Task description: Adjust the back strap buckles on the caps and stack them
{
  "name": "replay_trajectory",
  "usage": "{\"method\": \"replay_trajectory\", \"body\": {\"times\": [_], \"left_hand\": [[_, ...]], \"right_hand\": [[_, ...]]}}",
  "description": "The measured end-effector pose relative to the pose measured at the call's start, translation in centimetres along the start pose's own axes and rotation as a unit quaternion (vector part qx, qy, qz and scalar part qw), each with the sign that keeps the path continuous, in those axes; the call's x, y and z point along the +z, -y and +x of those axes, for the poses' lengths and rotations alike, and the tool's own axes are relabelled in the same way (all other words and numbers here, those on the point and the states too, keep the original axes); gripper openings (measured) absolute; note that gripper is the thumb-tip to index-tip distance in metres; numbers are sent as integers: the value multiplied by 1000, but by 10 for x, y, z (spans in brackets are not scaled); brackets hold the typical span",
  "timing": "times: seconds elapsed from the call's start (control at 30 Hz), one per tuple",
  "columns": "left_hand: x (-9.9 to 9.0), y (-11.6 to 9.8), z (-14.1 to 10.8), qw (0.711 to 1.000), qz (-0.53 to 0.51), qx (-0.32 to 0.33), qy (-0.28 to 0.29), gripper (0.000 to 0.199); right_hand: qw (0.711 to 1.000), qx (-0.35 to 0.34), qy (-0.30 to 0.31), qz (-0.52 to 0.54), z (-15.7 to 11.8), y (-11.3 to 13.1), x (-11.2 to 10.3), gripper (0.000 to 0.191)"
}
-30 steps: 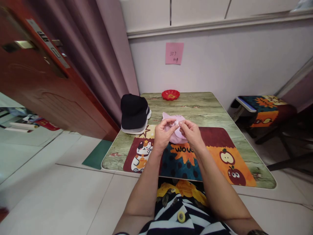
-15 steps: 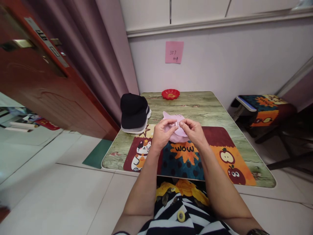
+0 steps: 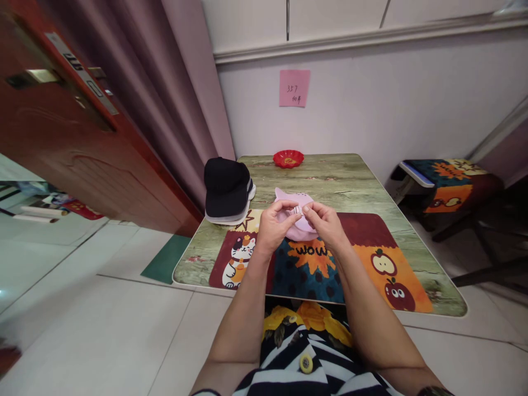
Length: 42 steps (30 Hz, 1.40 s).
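Note:
A pink cap [image 3: 304,228] lies on the patterned mat [image 3: 309,275], partly hidden behind my fingers. My left hand [image 3: 277,224] pinches a small metal buckle [image 3: 297,209] that looks to be on the cap's strap. Close beside it, my right hand [image 3: 324,219] is closed in a pinch at the buckle's right side, on what seems to be the strap end. The strap itself is too small to make out clearly.
Stacked caps, a black one [image 3: 226,187] on top, sit at the table's left edge. A red scalloped dish [image 3: 288,159] rests at the back of the wooden-patterned table [image 3: 330,179]. To the right stands a stool with a printed cover [image 3: 449,181].
The buckle between my fingers shows a little more plainly than before. Both hands stay nearly in the same place, and the view has shifted very slightly.

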<state>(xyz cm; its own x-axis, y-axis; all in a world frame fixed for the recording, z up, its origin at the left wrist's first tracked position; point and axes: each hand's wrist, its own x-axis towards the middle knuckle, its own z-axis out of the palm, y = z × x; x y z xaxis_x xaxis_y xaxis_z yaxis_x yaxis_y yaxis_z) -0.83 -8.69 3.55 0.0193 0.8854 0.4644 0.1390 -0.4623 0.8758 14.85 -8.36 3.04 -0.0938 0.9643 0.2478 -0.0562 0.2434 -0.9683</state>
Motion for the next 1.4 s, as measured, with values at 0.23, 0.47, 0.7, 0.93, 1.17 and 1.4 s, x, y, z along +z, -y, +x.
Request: {"method": "replay_trajectory", "body": {"times": [0.23, 0.47, 0.7, 0.93, 1.17, 1.4], "left_hand": [[-1, -3, -1, 1000, -8, -12, 19, 22], [-4, -3, 0, 1000, -7, -12, 28, 21], [-7, -2, 0, 999, 15, -15, 29, 21], [-9, -2, 0, 999, 12, -15, 32, 21], [-8, -1, 1, 999, -6, -29, 22, 22], [-7, 1, 2, 999, 4, -30, 26, 22]], "right_hand": [[997, -37, 16, -63, -1, -1, -7, 36], [999, -39, 11, -35, 0, -2, -4, 33], [999, -24, -2, -24, 1, -5, -1, 35], [998, -41, 15, -50, 3, -9, -4, 31], [999, -33, 10, -7, 4, -5, 2, 29], [1000, -17, 5, 0, 6, -9, 1, 25]]}}
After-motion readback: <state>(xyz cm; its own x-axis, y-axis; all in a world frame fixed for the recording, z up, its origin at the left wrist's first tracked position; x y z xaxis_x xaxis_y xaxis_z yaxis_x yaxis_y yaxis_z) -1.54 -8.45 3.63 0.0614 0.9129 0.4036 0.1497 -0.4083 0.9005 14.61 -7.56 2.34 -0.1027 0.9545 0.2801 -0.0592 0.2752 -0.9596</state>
